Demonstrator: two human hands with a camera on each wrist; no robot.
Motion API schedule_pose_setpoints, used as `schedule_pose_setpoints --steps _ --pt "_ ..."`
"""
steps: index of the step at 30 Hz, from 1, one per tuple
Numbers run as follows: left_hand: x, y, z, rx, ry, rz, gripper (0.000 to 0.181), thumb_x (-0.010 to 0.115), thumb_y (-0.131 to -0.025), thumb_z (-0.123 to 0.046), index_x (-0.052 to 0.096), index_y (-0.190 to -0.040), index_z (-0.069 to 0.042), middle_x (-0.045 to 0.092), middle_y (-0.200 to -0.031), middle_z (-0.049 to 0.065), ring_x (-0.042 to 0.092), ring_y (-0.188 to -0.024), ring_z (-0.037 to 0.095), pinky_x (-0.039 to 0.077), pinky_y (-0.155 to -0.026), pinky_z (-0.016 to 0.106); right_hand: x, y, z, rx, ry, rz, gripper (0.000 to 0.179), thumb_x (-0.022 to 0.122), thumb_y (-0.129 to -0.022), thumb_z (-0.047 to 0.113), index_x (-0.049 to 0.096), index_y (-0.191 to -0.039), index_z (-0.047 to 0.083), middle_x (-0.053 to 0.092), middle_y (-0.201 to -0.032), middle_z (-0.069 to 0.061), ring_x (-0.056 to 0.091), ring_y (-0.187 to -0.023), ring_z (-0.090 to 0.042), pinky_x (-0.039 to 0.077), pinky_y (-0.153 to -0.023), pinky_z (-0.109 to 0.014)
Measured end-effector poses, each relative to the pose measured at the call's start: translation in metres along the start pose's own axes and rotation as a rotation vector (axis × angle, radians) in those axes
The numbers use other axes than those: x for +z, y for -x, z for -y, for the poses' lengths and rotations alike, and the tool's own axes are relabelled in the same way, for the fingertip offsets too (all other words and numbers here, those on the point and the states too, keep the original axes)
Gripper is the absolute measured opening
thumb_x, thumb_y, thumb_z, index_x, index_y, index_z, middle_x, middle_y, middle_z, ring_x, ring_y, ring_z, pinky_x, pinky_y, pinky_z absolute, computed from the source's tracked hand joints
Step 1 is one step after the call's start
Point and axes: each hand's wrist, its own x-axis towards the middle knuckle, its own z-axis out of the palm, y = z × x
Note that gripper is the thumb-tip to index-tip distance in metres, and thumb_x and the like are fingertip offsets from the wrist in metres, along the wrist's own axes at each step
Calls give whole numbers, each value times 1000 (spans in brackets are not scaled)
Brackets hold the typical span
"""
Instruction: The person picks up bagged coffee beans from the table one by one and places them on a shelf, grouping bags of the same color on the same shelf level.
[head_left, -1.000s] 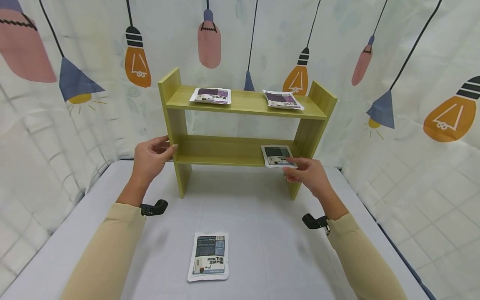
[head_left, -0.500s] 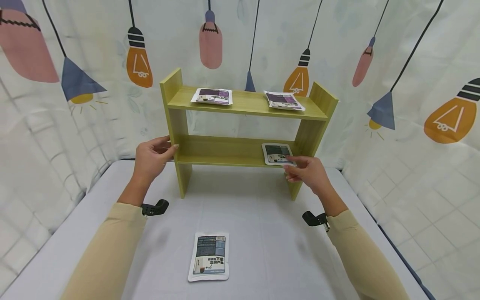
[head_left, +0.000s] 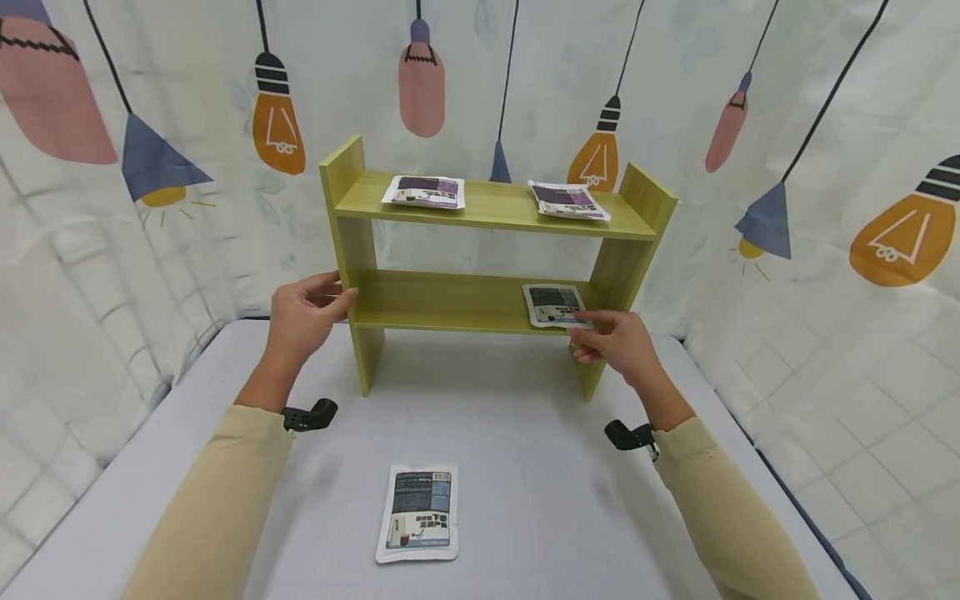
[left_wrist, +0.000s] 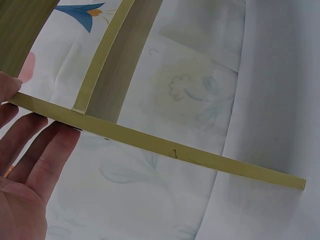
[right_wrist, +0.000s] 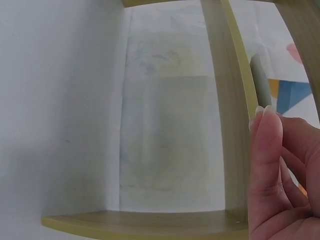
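Note:
A small green-yellow two-tier shelf (head_left: 450,310) stands on the table. My left hand (head_left: 306,308) grips its left side panel, thumb in front and fingers on the outer side, as the left wrist view shows too. On the lower board, at the right end, lies a flat white-edged pouch (head_left: 555,305) with a dark green label. My right hand (head_left: 611,343) pinches that pouch at its front right corner, index finger on top and thumb near the board's front edge. In the right wrist view the pouch (right_wrist: 260,80) appears edge-on beyond the fingertips.
Two purple-labelled pouches, one left (head_left: 424,192) and one right (head_left: 567,201), lie on the top board. Another dark-labelled pouch (head_left: 418,513) lies on the white tablecloth (head_left: 510,467) near the front. A patterned curtain (head_left: 337,83) hangs behind and at both sides.
The pouch in my right hand has slid slightly back onto the lower board, from overhanging its front edge. My right hand has moved slightly forward with it; the left hand keeps its grip.

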Motion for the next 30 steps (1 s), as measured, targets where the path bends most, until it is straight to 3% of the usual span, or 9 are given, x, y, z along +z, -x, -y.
schedule_pose_setpoints --steps 5,10,16,24,30 --pt "-1 0 -1 -7 -2 2 58 71 -95 -44 60 -145 -17 72 -124 15 70 -89 0 62 -80 27 1 0 2 -8 15 -8 43 77 -93 14 66 -132 0 77 -95 -19 70 -64 -11 64 -67 -27" --pt "0 0 -1 -2 -2 2 58 71 -95 -44 61 -145 -17 72 -123 15 69 -88 -2 62 -78 22 1 -3 2 -12 11 -18 40 77 -92 12 68 -129 -2 78 -90 -10 70 -63 -11 64 -67 -29" --pt "0 0 -2 0 -3 3 57 71 -95 -44 61 -145 -17 72 -123 15 69 -88 -3 61 -76 18 2 -4 3 -14 24 -34 40 78 -91 15 69 -126 -1 76 -94 -23 70 -62 -11 65 -68 -31" --pt "0 0 -1 -1 -4 4 57 71 -95 -43 61 -144 -17 72 -122 15 70 -88 -1 62 -84 36 5 -5 4 -4 31 -51 36 79 -91 18 72 -122 3 75 -93 -24 70 -60 -13 65 -67 -34" --pt "0 0 -1 -2 -3 1 57 71 -95 -43 61 -144 -16 72 -123 15 70 -89 -1 63 -82 31 6 -3 3 -7 28 -54 36 79 -92 20 72 -123 2 75 -95 -26 69 -60 -11 65 -69 -35"
